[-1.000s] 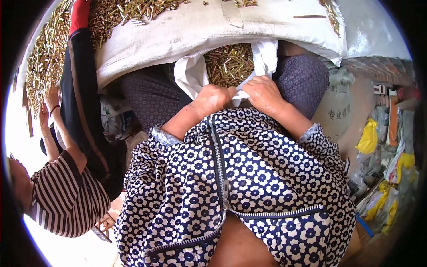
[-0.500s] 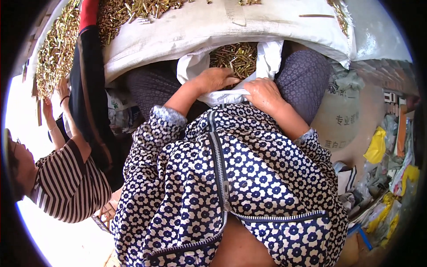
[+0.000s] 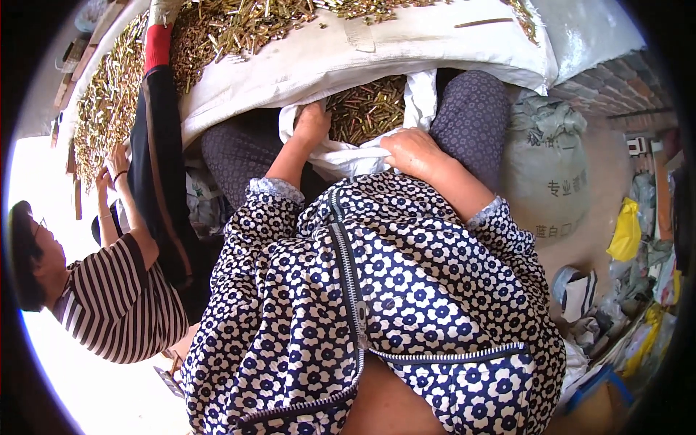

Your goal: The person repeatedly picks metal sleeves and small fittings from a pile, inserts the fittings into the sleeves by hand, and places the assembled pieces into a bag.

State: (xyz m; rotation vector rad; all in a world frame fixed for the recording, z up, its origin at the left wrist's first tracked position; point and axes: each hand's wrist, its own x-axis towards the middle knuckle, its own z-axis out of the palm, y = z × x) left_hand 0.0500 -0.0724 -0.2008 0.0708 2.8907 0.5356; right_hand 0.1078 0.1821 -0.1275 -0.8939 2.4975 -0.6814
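Observation:
Between my knees a white cloth sack (image 3: 421, 101) hangs open below the edge of the worktop. Inside it lies a heap of small brass-coloured metal pieces (image 3: 366, 109). My right hand (image 3: 415, 151) is closed on the sack's near rim, its fingers curled over the folded cloth. At the sack's left side, my left hand (image 3: 312, 125) points down between the rim and the pieces. Its fingers are hidden, so whether it grips anything does not show.
Ahead, a white woven sheet (image 3: 290, 69) covers the worktop, bearing more metal pieces (image 3: 239, 25) and a thin brown stick (image 3: 483, 23). At left a co-worker in a striped shirt (image 3: 119, 304) handles pieces. A full pale sack (image 3: 544, 170) and a yellow bag (image 3: 623, 230) stand at right.
My left hand has moved left, from above the pieces to the sack's left side, uncovering more of the heap. My right hand still holds the near rim. The view has shifted slightly.

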